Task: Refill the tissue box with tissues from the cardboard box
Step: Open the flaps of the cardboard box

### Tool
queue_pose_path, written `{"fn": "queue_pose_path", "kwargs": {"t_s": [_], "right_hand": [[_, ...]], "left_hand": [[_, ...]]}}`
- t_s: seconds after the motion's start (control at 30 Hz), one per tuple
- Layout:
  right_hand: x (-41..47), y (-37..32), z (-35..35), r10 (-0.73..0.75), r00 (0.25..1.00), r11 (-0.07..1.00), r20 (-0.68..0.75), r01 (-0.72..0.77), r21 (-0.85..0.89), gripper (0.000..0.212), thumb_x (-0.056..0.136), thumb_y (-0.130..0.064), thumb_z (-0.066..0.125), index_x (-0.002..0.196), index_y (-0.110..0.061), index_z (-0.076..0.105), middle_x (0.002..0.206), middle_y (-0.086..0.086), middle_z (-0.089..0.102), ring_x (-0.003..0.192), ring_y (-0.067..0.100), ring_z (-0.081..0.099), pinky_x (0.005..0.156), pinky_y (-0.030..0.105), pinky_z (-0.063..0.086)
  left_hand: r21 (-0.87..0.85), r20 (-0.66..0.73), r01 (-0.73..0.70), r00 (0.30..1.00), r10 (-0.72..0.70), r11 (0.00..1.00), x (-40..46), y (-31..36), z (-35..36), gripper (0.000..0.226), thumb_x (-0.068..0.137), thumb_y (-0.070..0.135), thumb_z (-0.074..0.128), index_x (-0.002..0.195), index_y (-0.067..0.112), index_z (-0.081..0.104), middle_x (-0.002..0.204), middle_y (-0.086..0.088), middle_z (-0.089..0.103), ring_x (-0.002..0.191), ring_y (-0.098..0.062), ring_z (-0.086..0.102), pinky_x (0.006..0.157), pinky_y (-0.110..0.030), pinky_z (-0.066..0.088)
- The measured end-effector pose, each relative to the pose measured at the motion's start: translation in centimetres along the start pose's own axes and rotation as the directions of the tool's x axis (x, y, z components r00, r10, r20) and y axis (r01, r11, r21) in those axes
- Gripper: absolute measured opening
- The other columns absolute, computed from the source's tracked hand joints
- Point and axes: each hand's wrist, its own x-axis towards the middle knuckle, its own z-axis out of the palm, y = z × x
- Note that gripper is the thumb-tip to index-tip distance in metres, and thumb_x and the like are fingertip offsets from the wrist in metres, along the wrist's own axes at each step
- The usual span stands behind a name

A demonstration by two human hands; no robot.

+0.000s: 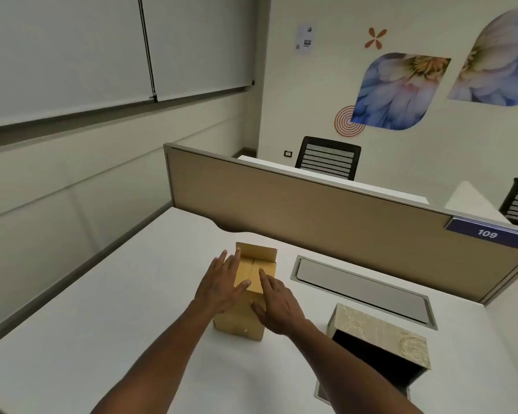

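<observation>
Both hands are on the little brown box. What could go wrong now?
1. The cardboard box is tall and narrow, so the left hand and right hand pressing its top flaps might tip it.
2. The tissue box lies on its side by the right forearm, which might bump it.
</observation>
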Motion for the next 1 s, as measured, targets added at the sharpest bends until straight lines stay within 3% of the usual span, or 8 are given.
{"fn": "queue_pose_path", "kwargs": {"t_s": [0.23, 0.33, 0.4, 0.53, 0.63, 0.8, 0.9, 1.0], "right_hand": [[-0.7, -1.0, 1.6, 0.031, 0.999, 1.000, 0.015, -0.031, -0.003, 0.062, 0.104, -0.039, 0.051, 0.158, -0.017, 0.033, 0.153, 0.009, 0.051, 0.133, 0.031, 0.053, 0.109, 0.040, 0.047], [-1.0, -1.0, 2.5, -0.013, 0.995, 1.000, -0.095, 0.014, 0.009, 0.040, 0.101, -0.026, 0.056, 0.140, -0.020, 0.058, 0.132, 0.004, 0.068, 0.114, 0.026, 0.064, 0.093, 0.033, 0.054], [-1.6, -1.2, 3.0, -0.062, 0.991, 0.998, -0.121, 0.065, 0.019, 0.030, 0.099, -0.022, 0.057, 0.127, -0.020, 0.068, 0.119, 0.002, 0.073, 0.102, 0.022, 0.067, 0.084, 0.028, 0.053], [-3.1, -1.2, 4.2, -0.142, 0.986, 0.989, -0.087, 0.145, 0.030, 0.028, 0.096, -0.038, 0.056, 0.107, -0.020, 0.074, 0.104, -0.001, 0.073, 0.090, 0.019, 0.065, 0.073, 0.023, 0.048], [-3.8, -0.9, 5.2, -0.136, 0.990, 0.990, -0.042, 0.138, 0.038, 0.047, 0.095, -0.060, 0.048, 0.108, -0.022, 0.073, 0.104, -0.003, 0.072, 0.089, 0.016, 0.065, 0.075, 0.027, 0.052], [-2.5, -0.5, 5.5, -0.029, 0.998, 0.990, -0.063, 0.037, 0.134, 0.037, 0.100, -0.037, 0.049, 0.129, -0.023, 0.067, 0.121, -0.002, 0.072, 0.103, 0.018, 0.068, 0.090, 0.030, 0.056], [-0.4, -0.4, 5.1, 0.099, 0.985, 0.975, -0.138, -0.069, 0.211, 0.032, 0.099, -0.030, 0.056, 0.128, -0.024, 0.068, 0.122, -0.003, 0.072, 0.102, 0.015, 0.069, 0.090, 0.028, 0.057], [2.0, -0.2, 4.3, 0.196, 0.961, 0.955, -0.194, -0.142, 0.262, 0.039, 0.098, -0.034, 0.060, 0.136, -0.024, 0.062, 0.135, -0.003, 0.066, 0.114, 0.016, 0.066, 0.097, 0.029, 0.055]], "left_hand": [[0.021, 0.127, 0.101, 0.987, -0.103, 0.995, -1.2, -0.5, -0.2, 0.077, 0.095, 0.070, 0.018, 0.142, 0.021, 0.052, 0.136, -0.005, 0.065, 0.130, -0.024, 0.058, 0.122, -0.046, 0.023], [-0.069, 0.025, 0.158, 0.987, -0.157, 0.985, -1.1, -0.7, -0.2, 0.075, 0.095, 0.070, 0.022, 0.112, 0.017, 0.073, 0.107, -0.004, 0.077, 0.097, -0.020, 0.071, 0.091, -0.034, 0.054], [-0.111, 0.009, 0.191, 0.982, -0.191, 0.975, -1.0, -0.5, -0.1, 0.068, 0.098, 0.064, 0.031, 0.101, 0.013, 0.076, 0.094, -0.003, 0.077, 0.083, -0.018, 0.071, 0.075, -0.029, 0.056], [-0.077, 0.062, 0.211, 0.976, -0.207, 0.974, -1.2, 0.1, 0.8, 0.037, 0.098, 0.043, 0.055, 0.120, 0.016, 0.068, 0.116, -0.004, 0.071, 0.101, -0.020, 0.068, 0.082, -0.027, 0.054], [0.009, 0.115, 0.145, 0.983, -0.145, 0.989, -2.1, 0.5, 2.7, 0.048, 0.099, 0.037, 0.054, 0.143, 0.019, 0.047, 0.148, -0.007, 0.046, 0.128, -0.024, 0.052, 0.101, -0.033, 0.047], [-0.044, 0.181, 0.216, 0.962, -0.205, 0.975, -3.5, 0.8, 5.8, 0.057, 0.103, 0.037, 0.044, 0.155, 0.020, 0.027, 0.166, -0.008, 0.018, 0.151, -0.029, 0.024, 0.116, -0.038, 0.036], [-0.068, 0.156, 0.189, 0.972, -0.177, 0.980, -4.3, 0.4, 7.3, 0.059, 0.103, 0.038, 0.041, 0.156, 0.016, 0.028, 0.166, -0.011, 0.020, 0.152, -0.034, 0.022, 0.115, -0.041, 0.040], [-0.121, 0.055, 0.155, 0.987, -0.150, 0.980, -4.7, -0.6, 9.2, 0.061, 0.101, 0.048, 0.032, 0.147, 0.010, 0.043, 0.153, -0.019, 0.045, 0.138, -0.042, 0.047, 0.101, -0.049, 0.051]]}}
